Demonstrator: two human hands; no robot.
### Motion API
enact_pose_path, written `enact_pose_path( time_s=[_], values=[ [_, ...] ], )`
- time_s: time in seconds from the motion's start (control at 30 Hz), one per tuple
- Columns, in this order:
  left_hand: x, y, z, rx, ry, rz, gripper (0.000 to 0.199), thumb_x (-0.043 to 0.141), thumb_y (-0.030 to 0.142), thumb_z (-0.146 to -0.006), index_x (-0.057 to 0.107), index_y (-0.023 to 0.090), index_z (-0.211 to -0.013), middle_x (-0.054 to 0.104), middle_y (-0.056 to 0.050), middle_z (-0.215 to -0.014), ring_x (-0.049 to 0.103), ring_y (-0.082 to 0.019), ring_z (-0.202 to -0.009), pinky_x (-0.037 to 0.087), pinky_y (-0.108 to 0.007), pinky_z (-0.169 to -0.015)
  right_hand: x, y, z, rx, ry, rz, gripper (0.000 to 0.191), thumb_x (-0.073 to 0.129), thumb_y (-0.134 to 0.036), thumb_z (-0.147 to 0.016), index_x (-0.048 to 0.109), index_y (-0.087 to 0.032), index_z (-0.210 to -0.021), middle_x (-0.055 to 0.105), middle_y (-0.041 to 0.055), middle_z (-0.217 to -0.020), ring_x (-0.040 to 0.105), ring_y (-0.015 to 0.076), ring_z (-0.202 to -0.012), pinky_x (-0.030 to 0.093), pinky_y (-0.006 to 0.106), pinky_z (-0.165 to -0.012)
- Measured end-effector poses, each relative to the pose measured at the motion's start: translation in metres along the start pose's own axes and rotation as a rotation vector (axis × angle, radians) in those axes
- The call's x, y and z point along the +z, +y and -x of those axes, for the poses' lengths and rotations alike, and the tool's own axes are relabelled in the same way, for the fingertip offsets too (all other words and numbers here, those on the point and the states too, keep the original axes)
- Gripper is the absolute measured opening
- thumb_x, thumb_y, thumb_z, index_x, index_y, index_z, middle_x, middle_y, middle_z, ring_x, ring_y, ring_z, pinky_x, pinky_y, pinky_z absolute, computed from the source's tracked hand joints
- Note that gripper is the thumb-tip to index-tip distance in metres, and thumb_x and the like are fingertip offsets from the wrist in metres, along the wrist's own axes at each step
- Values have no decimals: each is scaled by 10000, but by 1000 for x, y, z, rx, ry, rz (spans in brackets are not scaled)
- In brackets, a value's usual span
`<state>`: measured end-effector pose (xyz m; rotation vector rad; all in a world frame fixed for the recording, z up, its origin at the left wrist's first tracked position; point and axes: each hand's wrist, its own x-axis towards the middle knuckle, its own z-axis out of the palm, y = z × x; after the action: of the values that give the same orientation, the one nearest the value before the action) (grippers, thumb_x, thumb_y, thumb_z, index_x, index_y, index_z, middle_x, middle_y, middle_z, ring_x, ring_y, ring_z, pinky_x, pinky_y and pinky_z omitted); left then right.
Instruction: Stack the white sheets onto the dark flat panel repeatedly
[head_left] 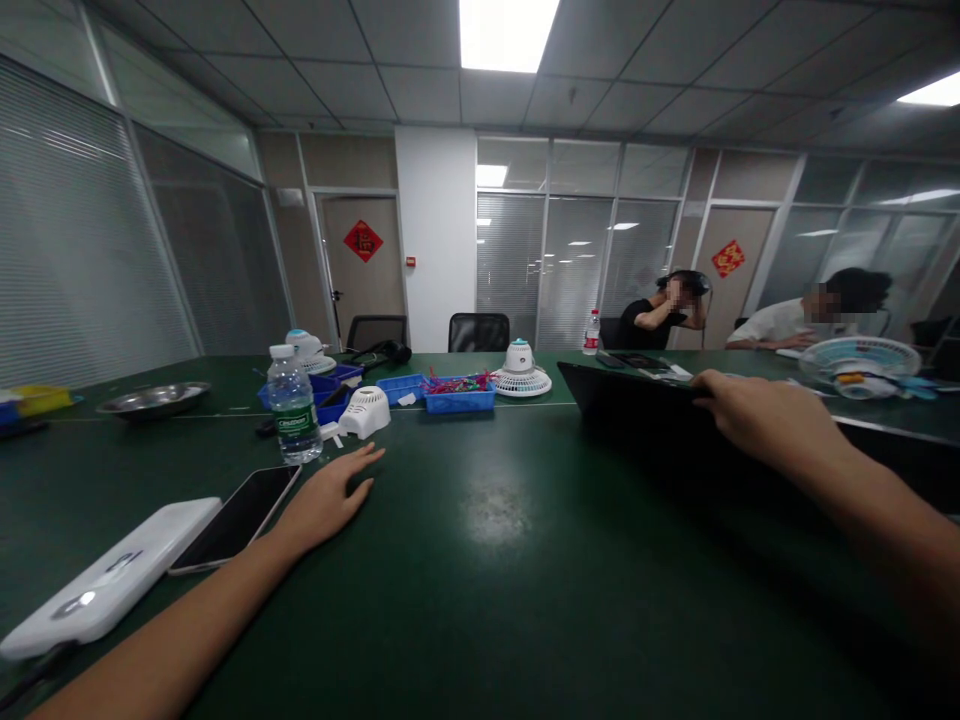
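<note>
My left hand [330, 500] rests on the dark green table [480, 600], fingers apart and holding nothing. Just left of it lies a phone [238, 520] with a dark screen, and a white power bank [112, 575] is beside that. A clear water bottle [293, 410] with a green label stands behind the hand. On the right, my right hand [750, 410] grips the upper edge of a thin black panel [645, 410], which is tilted up from the table. Its lower part fades into shadow, and some of my right fingers are hidden behind its edge.
Blue trays [460, 401], one with coloured pieces, a white fan part [521, 372] and a white housing [365, 412] stand mid-table. A metal dish [155, 399] lies left. Two people [649, 325] sit across at the right, near a round fan cover [859, 360].
</note>
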<state>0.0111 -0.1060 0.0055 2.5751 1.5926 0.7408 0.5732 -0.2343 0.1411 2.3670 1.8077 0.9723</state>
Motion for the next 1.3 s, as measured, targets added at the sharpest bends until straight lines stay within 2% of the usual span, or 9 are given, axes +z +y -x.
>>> enact_pose_path(
  time_s=[0.3, 0.4, 0.47, 0.57, 0.9, 1.0, 1.1, 1.2, 1.3],
  values=[
    [1, 1, 0, -63, -3, 5, 725, 460, 487, -911, 258, 241, -1562, 462, -86, -1535, 511, -289, -1342, 403, -490, -1115, 27, 8, -8, -5, -33, 25, 356, 340, -329, -1006, 495, -203, -1300, 698, 177, -988, 675, 286, -771, 365, 329, -607],
    [0, 0, 1, -89, -11, 24, 722, 446, 513, -920, 248, 251, -1563, 432, -98, -1553, 503, -306, -1347, 413, -508, -1101, 28, 8, -10, -37, 9, 19, 342, 336, -298, -1005, 521, -210, -1278, 671, 158, -1091, 662, 278, -886, 397, 327, -639],
    [0, 0, 2, -102, -17, 36, 723, 431, 530, -926, 241, 249, -1565, 421, -105, -1560, 498, -313, -1350, 410, -515, -1101, 28, 9, -11, -88, 77, 30, 311, 365, -286, -996, 564, -205, -1221, 631, 147, -1168, 629, 273, -966, 415, 333, -681],
    [-1, 1, 3, -112, -24, 53, 740, 424, 545, -926, 226, 234, -1568, 423, -119, -1557, 496, -323, -1351, 403, -523, -1104, 24, 9, -10, -110, 143, 31, 283, 394, -274, -985, 598, -194, -1164, 626, 133, -1111, 618, 254, -889, 402, 331, -643],
    [-4, 5, 4, -101, -23, 67, 747, 443, 551, -913, 256, 226, -1559, 434, -113, -1551, 513, -311, -1338, 444, -495, -1071, -2, -8, 6, -160, 171, -21, 299, 334, -234, -995, 583, -147, -1136, 670, 171, -1021, 653, 272, -842, 365, 320, -578],
    [-2, 4, 2, -104, -20, 80, 737, 442, 561, -914, 283, 223, -1550, 446, -110, -1543, 511, -299, -1340, 423, -486, -1093, -16, -30, 18, -225, 171, -17, 259, 373, -175, -957, 583, -140, -1104, 696, 148, -933, 670, 270, -780, 392, 327, -583],
    [-1, 4, -2, -127, -4, 106, 730, 430, 595, -913, 333, 221, -1532, 481, -105, -1519, 535, -297, -1316, 430, -480, -1087, -33, -72, 45, -380, 174, -53, 285, 379, -106, -913, 593, -137, -1100, 713, 131, -874, 677, 253, -724, 439, 340, -604],
    [-2, 4, -4, -136, 19, 137, 681, 400, 617, -918, 463, 213, -1463, 525, -84, -1486, 542, -298, -1306, 433, -467, -1084, -37, -128, 83, -633, 188, -200, 281, 412, -102, -904, 613, -135, -1097, 733, 146, -972, 698, 242, -818, 493, 364, -713],
    [-5, 3, -5, -135, 15, 164, 629, 343, 619, -933, 638, 208, -1308, 627, -59, -1384, 560, -294, -1287, 424, -444, -1093, -25, -177, 116, -807, 243, -329, 307, 456, -155, -906, 608, -114, -1169, 680, 197, -1201, 684, 301, -981, 512, 411, -752]
  ],
)
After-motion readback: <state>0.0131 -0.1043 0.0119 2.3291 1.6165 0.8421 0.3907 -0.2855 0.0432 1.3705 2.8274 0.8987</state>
